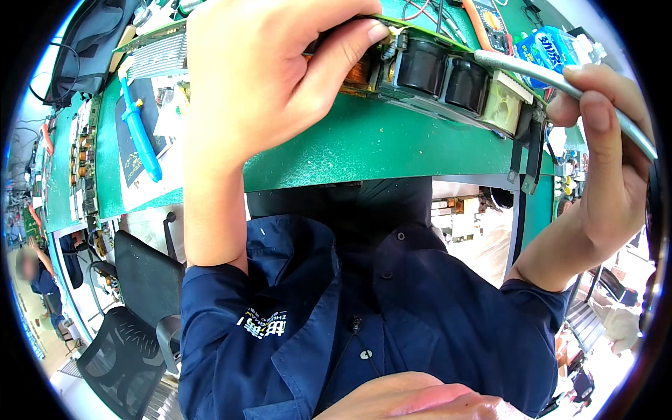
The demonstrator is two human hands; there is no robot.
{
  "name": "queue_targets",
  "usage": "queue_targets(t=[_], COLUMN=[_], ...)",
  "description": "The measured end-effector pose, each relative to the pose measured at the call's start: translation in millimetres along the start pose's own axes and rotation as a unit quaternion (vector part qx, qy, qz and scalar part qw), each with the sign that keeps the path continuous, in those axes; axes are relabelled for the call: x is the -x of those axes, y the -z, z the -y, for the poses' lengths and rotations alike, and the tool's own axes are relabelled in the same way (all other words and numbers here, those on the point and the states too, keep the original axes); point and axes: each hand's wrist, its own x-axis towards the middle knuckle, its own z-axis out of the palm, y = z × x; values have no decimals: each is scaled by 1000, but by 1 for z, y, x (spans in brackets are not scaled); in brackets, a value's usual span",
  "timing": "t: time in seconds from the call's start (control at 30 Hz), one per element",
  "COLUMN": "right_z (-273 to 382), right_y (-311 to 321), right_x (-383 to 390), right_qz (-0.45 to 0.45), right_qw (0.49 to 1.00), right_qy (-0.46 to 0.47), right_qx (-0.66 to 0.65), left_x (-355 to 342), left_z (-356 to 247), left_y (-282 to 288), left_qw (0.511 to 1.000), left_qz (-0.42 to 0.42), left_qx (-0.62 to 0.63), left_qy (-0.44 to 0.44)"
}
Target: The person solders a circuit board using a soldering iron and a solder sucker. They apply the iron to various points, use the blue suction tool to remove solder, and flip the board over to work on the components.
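My left hand (259, 84) grips the far-left part of a green circuit board (448, 45), its thumb and fingers pinched at the edge. The board is tilted up above the bench, its components facing me. Black cylindrical capacitors (421, 66), a copper-coloured coil (358, 73) and a pale yellowish block (502, 103) stand on it. In my right hand (609, 140) is a slim silver-grey tool (525, 66), held between thumb and fingers. Its far end lies at the board's upper edge, above the right capacitor; whether it touches cannot be made out.
A green mat (336, 150) covers the bench. To the left lie a blue desoldering pump (140, 140), a finned heat sink (159, 57) and a dark bag (84, 52). An orange multimeter (486, 26) and blue-white package (549, 50) lie beyond the board. Another person (45, 280) is far left.
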Motion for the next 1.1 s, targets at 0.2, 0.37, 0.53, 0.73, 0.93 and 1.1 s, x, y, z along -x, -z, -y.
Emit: queue_targets(t=[0.2,0.37,0.53,0.73,0.93,1.1], right_z=[-8,8,7,5,-2,-3], right_y=[-25,-43,-50,-49,-45,-50], right_x=[9,6,2,5,-1,-4], right_qz=[-52,-64,-56,-77,-44,-68], right_qw=[996,993,993,993,995,993], right_qy=[-22,9,39,17,44,31], right_qx=[-75,-95,-96,-91,-78,-91], left_x=[2,1,6,6,6,-3], left_z=[-6,-13,-8,-6,-4,-15], left_y=[2,2,4,3,-1,1], left_qw=[1000,999,1000,1000,1000,999], left_qz=[-1,-8,5,5,-4,-8], left_qx=[-19,-34,-23,-10,-8,24], left_qy=[-2,-6,13,9,-1,23])
